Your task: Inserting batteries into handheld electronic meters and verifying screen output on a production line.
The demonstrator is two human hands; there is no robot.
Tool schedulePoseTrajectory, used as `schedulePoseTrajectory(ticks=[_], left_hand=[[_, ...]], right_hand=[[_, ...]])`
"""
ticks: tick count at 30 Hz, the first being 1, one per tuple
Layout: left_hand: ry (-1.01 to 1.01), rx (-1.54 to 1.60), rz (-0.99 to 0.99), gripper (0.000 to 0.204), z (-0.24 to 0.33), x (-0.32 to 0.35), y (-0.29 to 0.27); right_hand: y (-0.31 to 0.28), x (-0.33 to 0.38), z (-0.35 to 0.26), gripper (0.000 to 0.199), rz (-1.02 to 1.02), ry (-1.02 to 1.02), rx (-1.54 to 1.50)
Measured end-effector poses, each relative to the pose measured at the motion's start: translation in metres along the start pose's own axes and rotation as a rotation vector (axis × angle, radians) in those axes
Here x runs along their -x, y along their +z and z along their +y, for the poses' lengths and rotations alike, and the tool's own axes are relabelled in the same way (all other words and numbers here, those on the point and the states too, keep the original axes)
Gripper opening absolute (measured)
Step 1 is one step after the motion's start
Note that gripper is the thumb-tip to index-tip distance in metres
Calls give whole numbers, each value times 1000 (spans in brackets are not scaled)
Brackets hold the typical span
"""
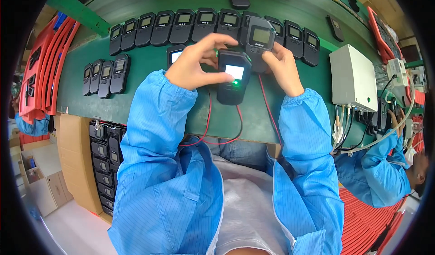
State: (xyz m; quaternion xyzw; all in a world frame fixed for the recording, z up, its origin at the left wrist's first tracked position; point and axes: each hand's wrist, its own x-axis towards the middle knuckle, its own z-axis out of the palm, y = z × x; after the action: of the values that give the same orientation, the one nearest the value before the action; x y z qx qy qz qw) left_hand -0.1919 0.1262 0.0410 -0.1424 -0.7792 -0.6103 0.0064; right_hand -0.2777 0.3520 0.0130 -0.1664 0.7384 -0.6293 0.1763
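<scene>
My left hand [195, 63] grips a black handheld device [232, 92] between thumb and fingers. Its small screen glows white, and a green light shines below it near my thumb tip. Just right of it, my right hand [286, 69] is closed on a second black handheld device [261, 36], whose screen is grey and unlit. A third device [171, 50] with a bright screen lies on the bench, partly hidden behind my left hand. Thin red wires [240, 123] hang below the held devices and loop at the bench edge; where their upper ends join is hidden.
Behind my hands stands a row of similar devices [183, 24], with several more [105, 77] at left. A white box [353, 78] with cables sits on the green bench [149, 105] at right. A carton [77, 160] of devices is lower left. A co-worker's blue sleeve [385, 178] shows at right.
</scene>
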Motion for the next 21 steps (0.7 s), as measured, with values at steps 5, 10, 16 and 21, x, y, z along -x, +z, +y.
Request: schedulePoseTrajectory(ticks=[5,10,16,21], left_hand=[[-21,11,178,64,-2,-2,-5],[-42,128,336,60,-8,-6,-10],[17,247,408,57,-9,-8,-10],[1,297,410,56,-5,-7,-9]], right_hand=[[3,1,-3,39,19,-32,43],[-7,-5,-1,41,-40,95,169],[-4,-7,9,39,198,-207,384],[-2,1,-10,31,202,-204,231]])
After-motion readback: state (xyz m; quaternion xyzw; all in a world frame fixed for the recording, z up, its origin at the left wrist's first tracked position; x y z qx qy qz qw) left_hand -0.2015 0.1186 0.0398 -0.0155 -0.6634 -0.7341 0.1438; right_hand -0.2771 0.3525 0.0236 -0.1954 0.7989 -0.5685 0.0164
